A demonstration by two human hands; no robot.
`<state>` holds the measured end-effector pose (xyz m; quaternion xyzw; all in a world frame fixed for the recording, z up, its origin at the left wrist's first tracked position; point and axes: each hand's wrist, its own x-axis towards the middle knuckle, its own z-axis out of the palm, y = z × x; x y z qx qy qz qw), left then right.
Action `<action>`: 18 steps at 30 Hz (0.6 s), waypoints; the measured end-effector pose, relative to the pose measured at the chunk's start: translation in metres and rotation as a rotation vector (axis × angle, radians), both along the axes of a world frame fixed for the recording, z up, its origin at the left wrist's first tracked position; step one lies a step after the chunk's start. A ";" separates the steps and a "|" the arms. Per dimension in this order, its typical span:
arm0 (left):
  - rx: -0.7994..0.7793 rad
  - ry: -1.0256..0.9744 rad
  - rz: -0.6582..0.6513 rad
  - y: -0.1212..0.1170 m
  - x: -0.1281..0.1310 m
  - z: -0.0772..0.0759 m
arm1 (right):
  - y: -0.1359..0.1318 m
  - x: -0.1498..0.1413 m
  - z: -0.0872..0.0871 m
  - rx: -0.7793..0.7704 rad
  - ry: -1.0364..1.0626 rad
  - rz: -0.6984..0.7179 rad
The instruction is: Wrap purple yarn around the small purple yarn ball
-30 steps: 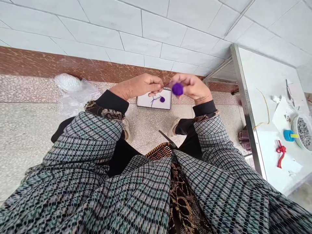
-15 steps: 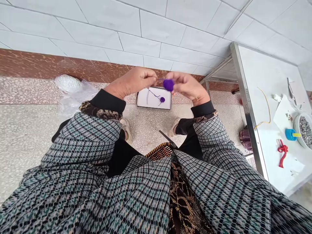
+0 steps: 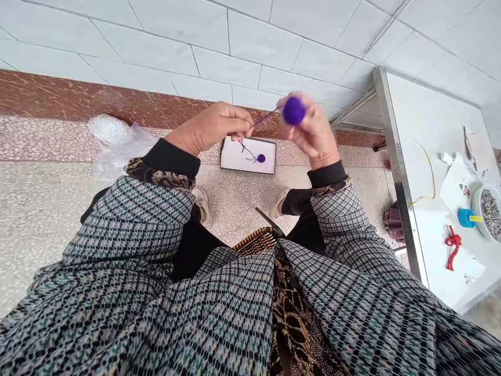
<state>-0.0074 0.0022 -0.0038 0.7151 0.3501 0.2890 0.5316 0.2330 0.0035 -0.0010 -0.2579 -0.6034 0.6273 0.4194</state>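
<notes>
My right hand [image 3: 307, 128] is closed on a round purple ball of cord [image 3: 294, 110], blurred a little by motion. A thin purple cord [image 3: 266, 118] runs taut from it to my left hand [image 3: 219, 125], whose fingertips pinch the cord. Below the left fingers a dark knotted strand [image 3: 249, 151] hangs down toward a second, smaller purple ball [image 3: 261, 158]. That ball appears over a white shallow tray [image 3: 230, 161] with a dark rim, on the floor between my feet. Whether it rests on the tray I cannot tell.
At the right stands a white table [image 3: 415, 120] with a metal edge. On it are a red knotted cord [image 3: 453, 240], a yellow cord [image 3: 432, 177], a blue cap-like piece [image 3: 465, 217] and a bowl of small grey bits [image 3: 489, 209]. Clear plastic bags [image 3: 125, 149] lie by the wall.
My right hand has moved up and to the right with the purple ball, turning its palm more toward me. The cord between my hands is longer. My left hand has barely moved.
</notes>
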 end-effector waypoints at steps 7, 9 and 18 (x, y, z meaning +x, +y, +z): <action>0.048 0.094 -0.167 -0.010 0.011 0.004 | 0.011 -0.006 -0.017 -0.153 -0.342 -0.145; 0.057 0.101 -0.109 -0.008 0.008 0.004 | 0.004 -0.004 -0.016 -0.158 -0.488 0.113; -0.152 -0.283 0.144 -0.004 0.012 -0.011 | 0.007 0.006 0.009 -0.058 0.104 -0.374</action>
